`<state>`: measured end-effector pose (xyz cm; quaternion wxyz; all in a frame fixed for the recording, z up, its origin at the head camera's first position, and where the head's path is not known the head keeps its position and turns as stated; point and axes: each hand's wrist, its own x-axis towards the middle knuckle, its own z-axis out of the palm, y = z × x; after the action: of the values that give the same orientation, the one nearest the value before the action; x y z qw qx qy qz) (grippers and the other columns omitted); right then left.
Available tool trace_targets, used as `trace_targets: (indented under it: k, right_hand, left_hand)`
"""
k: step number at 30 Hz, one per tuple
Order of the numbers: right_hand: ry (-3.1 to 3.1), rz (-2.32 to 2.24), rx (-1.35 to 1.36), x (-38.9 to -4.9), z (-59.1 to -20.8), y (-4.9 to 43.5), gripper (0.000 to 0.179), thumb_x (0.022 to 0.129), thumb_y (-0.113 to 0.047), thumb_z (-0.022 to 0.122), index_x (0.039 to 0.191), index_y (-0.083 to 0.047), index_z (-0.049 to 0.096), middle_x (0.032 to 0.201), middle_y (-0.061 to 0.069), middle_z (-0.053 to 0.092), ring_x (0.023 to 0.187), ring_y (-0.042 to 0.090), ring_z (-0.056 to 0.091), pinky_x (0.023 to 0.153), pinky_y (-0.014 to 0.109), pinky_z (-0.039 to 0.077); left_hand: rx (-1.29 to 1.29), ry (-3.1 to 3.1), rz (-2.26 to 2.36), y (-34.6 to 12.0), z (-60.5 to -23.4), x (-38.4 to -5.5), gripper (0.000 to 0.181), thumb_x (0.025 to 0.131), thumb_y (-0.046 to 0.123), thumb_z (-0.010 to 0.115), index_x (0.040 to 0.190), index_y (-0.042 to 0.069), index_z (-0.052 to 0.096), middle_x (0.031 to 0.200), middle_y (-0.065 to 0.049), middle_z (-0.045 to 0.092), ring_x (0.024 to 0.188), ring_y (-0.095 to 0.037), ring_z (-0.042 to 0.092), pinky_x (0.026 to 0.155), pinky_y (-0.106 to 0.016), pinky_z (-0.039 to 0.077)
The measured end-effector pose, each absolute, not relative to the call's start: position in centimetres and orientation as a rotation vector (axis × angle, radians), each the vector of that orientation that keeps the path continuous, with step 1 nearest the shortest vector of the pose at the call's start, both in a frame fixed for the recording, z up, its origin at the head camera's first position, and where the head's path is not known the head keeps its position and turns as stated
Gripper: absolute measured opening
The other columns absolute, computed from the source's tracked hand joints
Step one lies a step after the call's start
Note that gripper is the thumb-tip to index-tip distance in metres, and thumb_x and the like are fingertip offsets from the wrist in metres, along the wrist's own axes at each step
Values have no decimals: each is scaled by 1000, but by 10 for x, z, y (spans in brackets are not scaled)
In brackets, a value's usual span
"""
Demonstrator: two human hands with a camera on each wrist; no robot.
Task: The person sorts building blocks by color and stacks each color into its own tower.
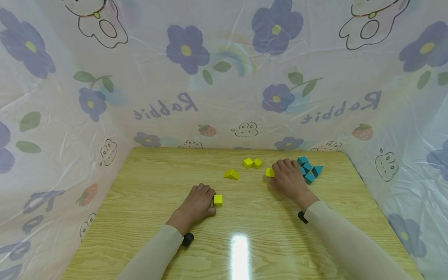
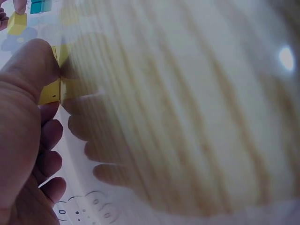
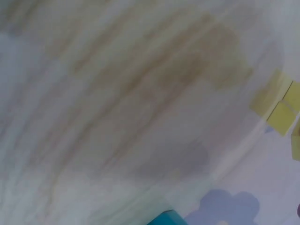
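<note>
Near the middle of the table, my left hand [image 1: 198, 204] pinches a yellow cube [image 1: 218, 200] between thumb and fingers. In the left wrist view, part of that yellow cube [image 2: 49, 93] shows between the thumb and a curled finger. Farther back and to the right, my right hand [image 1: 289, 179] grips another yellow block [image 1: 269, 172] at its left side. That yellow block [image 2: 17, 23] also appears at the top left of the left wrist view, with fingertips on it. Several blue blocks [image 1: 309, 178] lie just beyond the right hand, which partly covers them.
Two yellow cubes [image 1: 248, 163] sit side by side toward the back of the wooden table [image 1: 157, 175]. A yellow triangular block [image 1: 231, 174] lies between them and the left hand. A blue triangular block [image 1: 317, 171] is at the right edge of the blue group. Patterned cloth [image 1: 224, 109] walls the table.
</note>
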<state>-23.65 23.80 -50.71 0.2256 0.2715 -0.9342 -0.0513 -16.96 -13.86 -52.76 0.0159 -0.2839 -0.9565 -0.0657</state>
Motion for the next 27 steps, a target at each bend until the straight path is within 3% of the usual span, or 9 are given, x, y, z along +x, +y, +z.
trace_targets:
  k: [13, 27]
  right_hand:
    - [-2505, -159, 833, -221, -510, 205, 38, 90, -32, 78, 102, -5, 55, 101, 12, 57, 97, 33, 52, 91, 50, 44]
    - [-2462, -138, 959, -201, -510, 152, 38, 86, -33, 81, 98, -8, 56, 95, 7, 55, 89, 28, 48, 86, 46, 42]
  left_hand:
    - [-874, -2991, -223, -138, -526, -167, 33, 95, 34, 67, 116, 8, 65, 110, -4, 62, 100, -23, 50, 101, -46, 44]
    - [-883, -2972, -229, -141, -531, -172, 36, 94, 35, 67, 117, 8, 65, 111, -5, 62, 99, -23, 48, 100, -47, 45]
